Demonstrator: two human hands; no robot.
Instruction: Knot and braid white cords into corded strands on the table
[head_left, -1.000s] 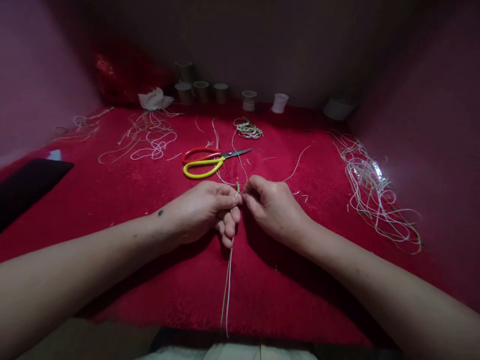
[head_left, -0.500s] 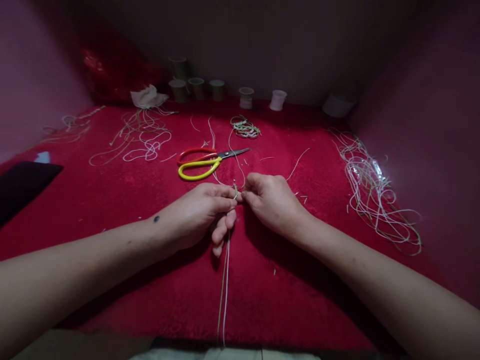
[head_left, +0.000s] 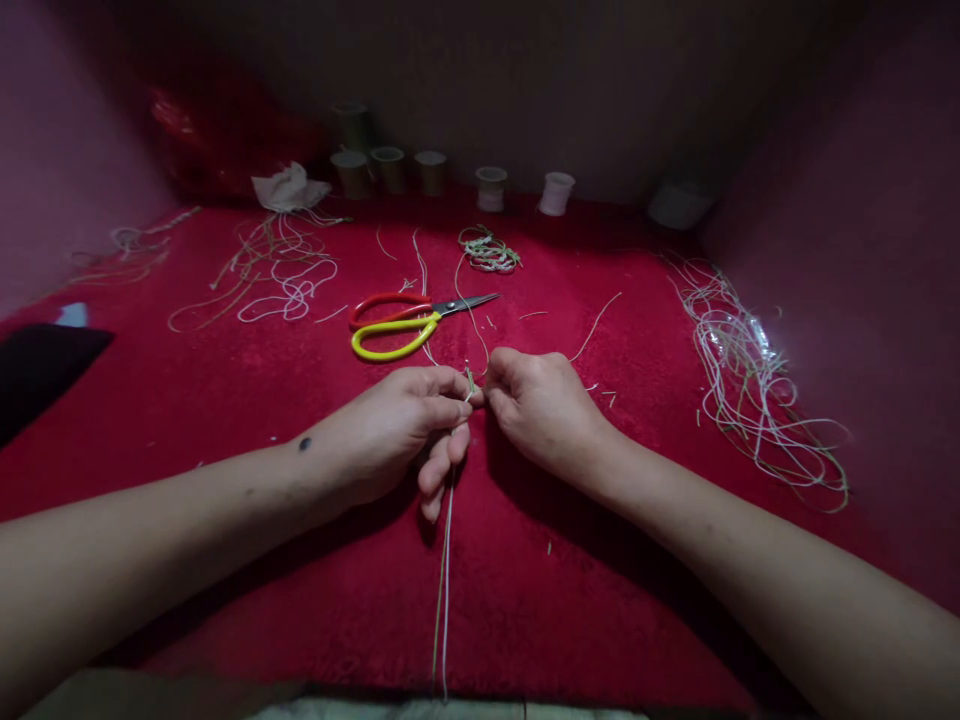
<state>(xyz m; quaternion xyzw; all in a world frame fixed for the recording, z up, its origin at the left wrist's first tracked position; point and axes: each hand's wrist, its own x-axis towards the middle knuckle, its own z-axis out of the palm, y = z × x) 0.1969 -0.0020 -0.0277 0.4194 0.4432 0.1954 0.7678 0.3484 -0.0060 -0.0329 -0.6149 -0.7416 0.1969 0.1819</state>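
Observation:
My left hand (head_left: 420, 415) pinches a small piece of knotted green and white cord (head_left: 470, 385) between thumb and forefinger, its other fingers curled below. From it two strands (head_left: 447, 580), one white and one greenish, hang down to the front edge of the red cloth. Close against its fingertips, my right hand (head_left: 540, 405) is closed with thumb and forefinger pressed together on a thin cord (head_left: 485, 360). That cord loops up past the scissors. The scissors (head_left: 394, 325), with one red and one yellow handle, lie behind my left hand.
Beyond the scissors sits a bundle of knotted green and white cord (head_left: 489, 250). Several thread spools (head_left: 491, 190) line the back. Loose cords spread at left (head_left: 289, 270) and right (head_left: 750, 390). A dark object (head_left: 49, 375) rests at the left edge of the red cloth (head_left: 300, 600).
The view has shifted slightly. Both hands keep nearly the same pose, with the fingertips still close together at the cord; the hanging strands have swung a little to the left.

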